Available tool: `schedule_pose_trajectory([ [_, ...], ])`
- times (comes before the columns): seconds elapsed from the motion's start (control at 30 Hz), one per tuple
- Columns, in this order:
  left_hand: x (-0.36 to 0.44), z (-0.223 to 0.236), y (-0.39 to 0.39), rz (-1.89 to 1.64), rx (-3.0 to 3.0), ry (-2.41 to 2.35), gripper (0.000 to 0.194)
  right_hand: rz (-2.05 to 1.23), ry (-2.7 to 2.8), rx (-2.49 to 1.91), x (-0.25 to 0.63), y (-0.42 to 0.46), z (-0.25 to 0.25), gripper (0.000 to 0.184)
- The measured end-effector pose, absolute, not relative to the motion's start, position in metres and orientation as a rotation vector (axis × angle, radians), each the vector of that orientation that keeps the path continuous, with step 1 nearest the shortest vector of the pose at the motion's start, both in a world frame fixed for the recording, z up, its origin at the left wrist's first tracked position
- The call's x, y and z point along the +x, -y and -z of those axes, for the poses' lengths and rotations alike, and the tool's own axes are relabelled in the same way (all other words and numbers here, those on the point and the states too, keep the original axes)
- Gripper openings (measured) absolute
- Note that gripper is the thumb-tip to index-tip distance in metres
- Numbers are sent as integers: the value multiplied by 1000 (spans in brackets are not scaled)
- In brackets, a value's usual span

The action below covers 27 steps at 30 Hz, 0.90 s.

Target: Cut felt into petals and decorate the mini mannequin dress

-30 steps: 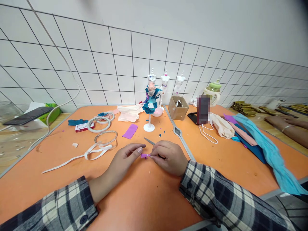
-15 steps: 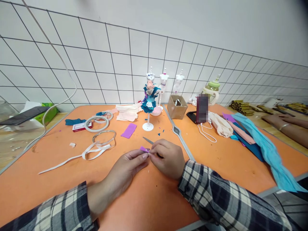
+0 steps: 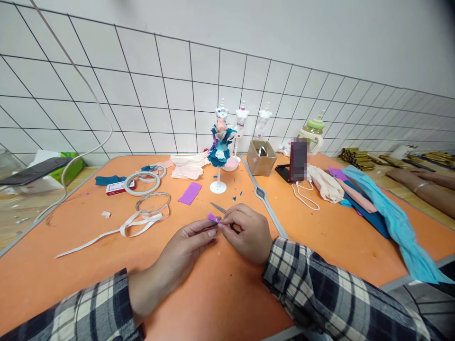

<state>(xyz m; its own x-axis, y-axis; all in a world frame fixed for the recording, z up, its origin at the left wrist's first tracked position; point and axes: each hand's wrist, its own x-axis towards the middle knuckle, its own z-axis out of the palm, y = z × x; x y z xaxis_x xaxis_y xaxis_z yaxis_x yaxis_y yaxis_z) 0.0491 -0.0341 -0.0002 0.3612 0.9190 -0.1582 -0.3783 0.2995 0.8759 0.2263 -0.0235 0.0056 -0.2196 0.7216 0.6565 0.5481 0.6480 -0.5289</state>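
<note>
A small piece of purple crepe paper (image 3: 212, 217) is pinched between the fingertips of my left hand (image 3: 190, 244) and my right hand (image 3: 247, 232), which meet above the orange table (image 3: 199, 303). Scissors (image 3: 218, 207) show behind my right hand, blade pointing left, with a dark handle loop under the fingers; whether that hand bears them or they lie on the table I cannot tell. Just beyond my left hand lies a flat purple crepe paper strip (image 3: 189, 193). Past it a small dress form (image 3: 221, 144) stands upright, dressed in teal and pink ruffled paper.
Tape rolls (image 3: 142, 183) and loose white ribbon (image 3: 142, 222) lie left. At the back stand two bare dress forms (image 3: 263, 118), a cardboard box (image 3: 262, 158), a phone (image 3: 299, 161) and a bottle (image 3: 313, 132). Crepe paper strips (image 3: 394, 222) lie right, near another person's arm (image 3: 426, 187).
The purple piece between my fingertips has tilted and shows its upper end more. My right fingers have shifted slightly, uncovering more of the scissors' handle loop.
</note>
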Motion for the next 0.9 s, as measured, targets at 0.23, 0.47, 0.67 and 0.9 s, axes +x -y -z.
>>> schedule_pose_trajectory([
  [0.23, 49, 3, 29, -1055, 912, -888, 23, -1125, 1432, -1127, 217, 20, -2, 21],
  [0.47, 50, -6, 26, -1087, 945, -838, 19, -1626, 1023, -1020, 205, 27, -3, 37],
  [0.67, 51, -5, 27, -1052, 972, -818, 13, -1681, 1029, -1015, 203, 27, 0, 40],
  [0.9, 28, -7, 14, -943, 985, -878, 17, -1197, 1660, -1127, 221, 21, -4, 22],
])
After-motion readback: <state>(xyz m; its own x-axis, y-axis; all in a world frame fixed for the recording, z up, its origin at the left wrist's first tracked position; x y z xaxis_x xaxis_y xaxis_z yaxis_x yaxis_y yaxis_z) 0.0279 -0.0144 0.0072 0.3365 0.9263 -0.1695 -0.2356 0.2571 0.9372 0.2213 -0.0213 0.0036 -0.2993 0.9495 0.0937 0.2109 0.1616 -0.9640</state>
